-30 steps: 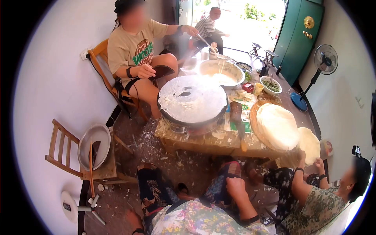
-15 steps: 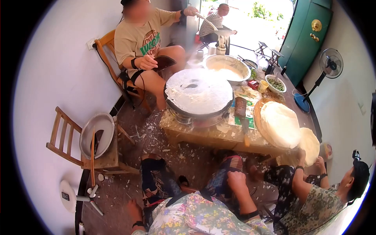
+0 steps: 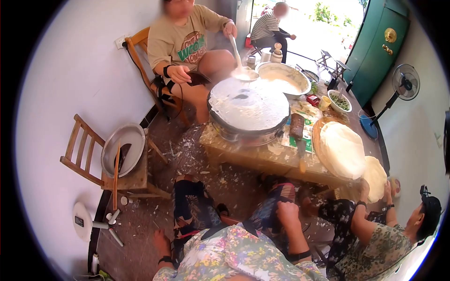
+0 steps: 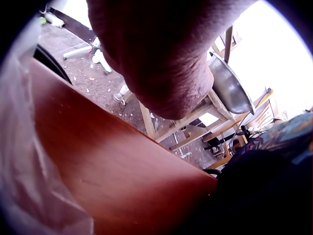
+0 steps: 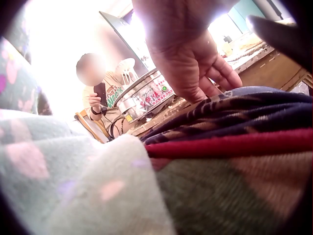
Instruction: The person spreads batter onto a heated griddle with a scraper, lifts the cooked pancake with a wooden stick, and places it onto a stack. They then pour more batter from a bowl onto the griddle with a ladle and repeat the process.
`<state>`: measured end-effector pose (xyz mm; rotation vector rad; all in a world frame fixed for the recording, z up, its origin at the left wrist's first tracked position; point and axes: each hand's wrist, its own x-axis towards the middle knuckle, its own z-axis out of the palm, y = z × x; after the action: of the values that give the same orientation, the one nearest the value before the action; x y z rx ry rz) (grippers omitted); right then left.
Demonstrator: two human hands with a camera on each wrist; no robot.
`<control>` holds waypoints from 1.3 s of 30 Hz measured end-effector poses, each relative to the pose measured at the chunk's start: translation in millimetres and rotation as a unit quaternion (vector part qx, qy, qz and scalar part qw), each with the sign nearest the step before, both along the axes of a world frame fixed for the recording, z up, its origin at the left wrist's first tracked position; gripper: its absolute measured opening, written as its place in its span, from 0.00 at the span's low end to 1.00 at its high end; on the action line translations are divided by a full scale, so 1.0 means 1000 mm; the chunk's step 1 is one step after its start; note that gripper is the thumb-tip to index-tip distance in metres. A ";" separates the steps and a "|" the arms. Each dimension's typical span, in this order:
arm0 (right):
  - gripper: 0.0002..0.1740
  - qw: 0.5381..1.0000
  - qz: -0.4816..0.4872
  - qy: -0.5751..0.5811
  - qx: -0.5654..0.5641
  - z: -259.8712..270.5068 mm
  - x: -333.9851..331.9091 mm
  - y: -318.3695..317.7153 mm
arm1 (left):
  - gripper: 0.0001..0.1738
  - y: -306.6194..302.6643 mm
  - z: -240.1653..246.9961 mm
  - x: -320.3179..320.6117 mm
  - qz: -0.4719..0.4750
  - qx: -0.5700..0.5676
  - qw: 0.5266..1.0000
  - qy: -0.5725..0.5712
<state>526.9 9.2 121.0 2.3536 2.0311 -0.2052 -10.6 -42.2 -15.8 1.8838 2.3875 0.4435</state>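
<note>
My right hand rests on my right knee, its fingers loosely bent against the patterned trousers and holding nothing. Low beside my left thigh hangs my left hand, empty, near a reddish-brown wooden surface in the left wrist view. Across from me, another person holds a ladle of pale batter near the edge of a round griddle, which a thin white sheet covers. That person's other hand grips a dark curved scraper.
A batter basin, a brush-like tool and a stack of flatbreads stand on the low table. At right, a seated person handles another flatbread. A chair at left bears a metal basin; a fan stands far right.
The other person's ladle has come from above the batter basin down to the griddle's far edge. The head view has shifted left. My hands keep their places.
</note>
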 end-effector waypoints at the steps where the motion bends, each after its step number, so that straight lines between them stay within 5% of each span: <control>1: 0.07 1.000 0.000 0.001 0.000 0.002 0.000 0.000 | 0.17 0.000 0.000 0.000 0.002 0.001 1.000 0.004; 29: 0.06 1.000 0.005 -0.001 0.007 0.000 -0.002 -0.001 | 0.13 -0.006 -0.019 -0.014 0.007 0.061 0.997 0.036; 39: 0.07 1.000 0.003 0.000 -0.001 0.000 -0.001 -0.001 | 0.14 -0.009 -0.012 -0.011 0.043 -0.020 0.999 0.023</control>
<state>525.9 8.1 120.6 2.3469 2.0367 -0.2067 -21.4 -51.1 -27.8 1.8009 2.4939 0.3573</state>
